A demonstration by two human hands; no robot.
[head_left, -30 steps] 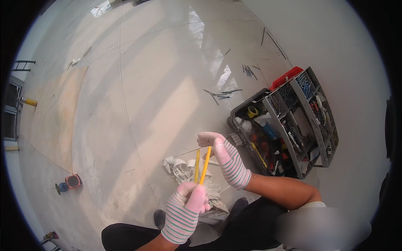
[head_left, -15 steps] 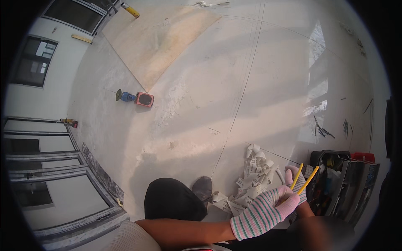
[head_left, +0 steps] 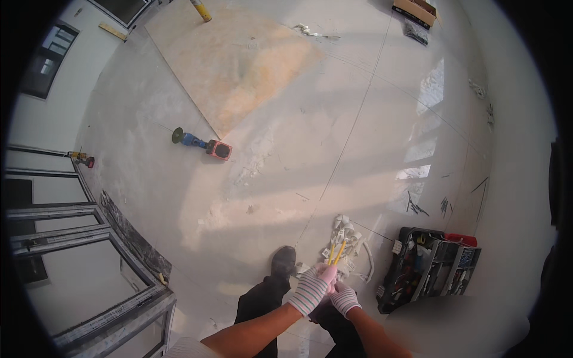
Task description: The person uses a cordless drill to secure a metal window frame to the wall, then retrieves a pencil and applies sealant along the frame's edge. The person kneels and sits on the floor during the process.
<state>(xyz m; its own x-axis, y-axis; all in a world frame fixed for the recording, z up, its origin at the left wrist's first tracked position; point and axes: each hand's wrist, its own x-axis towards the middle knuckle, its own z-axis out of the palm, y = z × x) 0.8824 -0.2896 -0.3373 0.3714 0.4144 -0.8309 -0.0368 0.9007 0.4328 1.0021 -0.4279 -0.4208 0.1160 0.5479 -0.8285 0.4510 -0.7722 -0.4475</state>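
Observation:
Both my hands wear pale gloves with coloured stripes, held together low in the middle of the view. My left hand [head_left: 310, 291] is closed around two thin yellow rods [head_left: 339, 253], whose ends stick up side by side past the fingers. What kind of tool or part they belong to I cannot make out. My right hand [head_left: 344, 300] is against the left one, its fingers curled in; whatever it may grip is hidden. Just beyond the hands lies a heap of crumpled white strips [head_left: 352, 240] on the floor.
An open black toolbox [head_left: 412, 268] full of tools stands to my right. A blue angle grinder [head_left: 194, 141] lies further off, near a large board [head_left: 239, 71]. A drill [head_left: 82, 159] is by the window frames [head_left: 77, 268] at left. A cardboard box [head_left: 415, 12] stands far back.
My hands, with the yellow rods, have moved left in the view, away from the toolbox. The view has shifted, bringing the cardboard box and more of the toolbox into sight.

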